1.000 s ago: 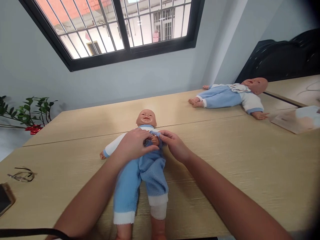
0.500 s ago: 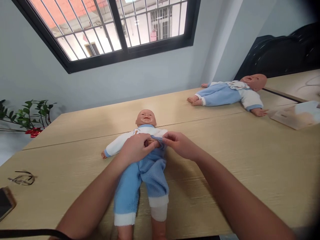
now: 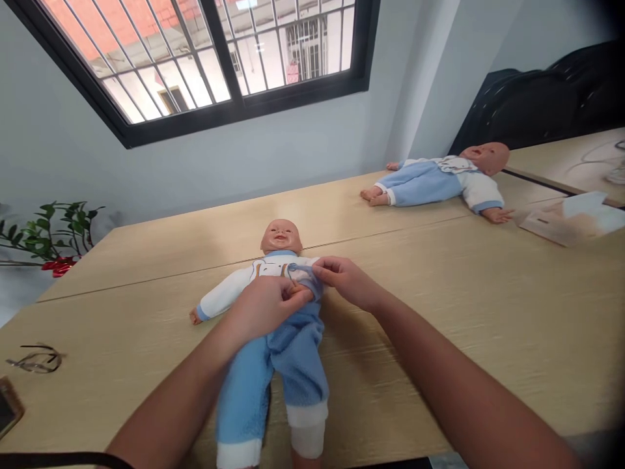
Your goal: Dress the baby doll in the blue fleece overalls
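A baby doll point(image 3: 293, 342) lies face up before me, its head point(image 3: 282, 236) toward the window. It wears a white top with blue trim and blue trousers with white cuffs. Over its chest, my left hand point(image 3: 266, 303) is closed on the doll's hand, which is mostly hidden by my fingers. Across from it, my right hand point(image 3: 346, 279) pinches the blue sleeve cuff point(image 3: 303, 268) of the same arm, stretching its edge. The doll's other arm point(image 3: 219, 296) is spread out to the left, apart from my hands.
A second doll point(image 3: 424, 182) in similar clothes lies at the back right, near a pale box point(image 3: 561, 221). Glasses point(image 3: 36, 358) and a dark phone-like object point(image 3: 7, 404) rest at the left. Beyond are a potted plant point(image 3: 53, 228), black chairs point(image 3: 532, 104) and a barred window point(image 3: 239, 101).
My left hand has moved slightly down the doll's body with the doll's hand. The cuff is pulled more open, and more of the printed chest shows. The camera view has shifted slightly.
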A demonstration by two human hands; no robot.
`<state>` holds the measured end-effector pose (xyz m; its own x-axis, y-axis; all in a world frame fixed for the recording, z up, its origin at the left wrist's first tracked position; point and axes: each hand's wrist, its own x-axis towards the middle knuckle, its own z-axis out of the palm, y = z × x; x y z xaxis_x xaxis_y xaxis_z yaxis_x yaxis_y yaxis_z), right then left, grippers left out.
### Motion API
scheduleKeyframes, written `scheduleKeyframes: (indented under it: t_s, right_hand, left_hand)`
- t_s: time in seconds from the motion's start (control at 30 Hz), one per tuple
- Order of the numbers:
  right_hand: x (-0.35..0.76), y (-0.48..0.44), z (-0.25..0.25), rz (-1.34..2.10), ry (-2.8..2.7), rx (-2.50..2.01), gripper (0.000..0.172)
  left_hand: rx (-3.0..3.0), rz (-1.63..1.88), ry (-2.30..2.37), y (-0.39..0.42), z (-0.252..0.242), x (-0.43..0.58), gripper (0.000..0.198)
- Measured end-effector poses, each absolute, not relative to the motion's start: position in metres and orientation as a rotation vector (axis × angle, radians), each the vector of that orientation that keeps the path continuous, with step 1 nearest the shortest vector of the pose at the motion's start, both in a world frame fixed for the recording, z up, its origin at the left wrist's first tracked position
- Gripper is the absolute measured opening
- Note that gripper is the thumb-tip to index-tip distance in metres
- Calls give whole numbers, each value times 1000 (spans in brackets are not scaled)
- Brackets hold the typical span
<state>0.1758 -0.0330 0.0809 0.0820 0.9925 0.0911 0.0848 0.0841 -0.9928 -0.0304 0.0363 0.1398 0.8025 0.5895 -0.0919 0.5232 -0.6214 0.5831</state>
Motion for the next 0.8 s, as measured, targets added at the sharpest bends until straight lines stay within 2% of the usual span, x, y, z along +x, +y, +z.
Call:
scheduleKeyframes:
  t_s: [0.17,0.3,0.43,0.67,0.8]
  right_hand:
    - [173,-26,68,1140,-1005,-1219,40]
    - [194,-31,69,1277,-1152,-1226,41]
    - [204,-37,74,1397,-1375,-1153,34]
    - [195,-29,58,960,-1318,-1247,32]
    - [182,-28,53,1113,-1236,-1171,37]
  left_hand:
    - [2353,136,856,31,143,-30,47]
    - [2169,113,835,42,154,-36,45]
    - [2097,63,802,51,162,-45,44]
    - [2072,7,821,51,172,-60,49]
    - [2079,160,865,61,181,-69,49]
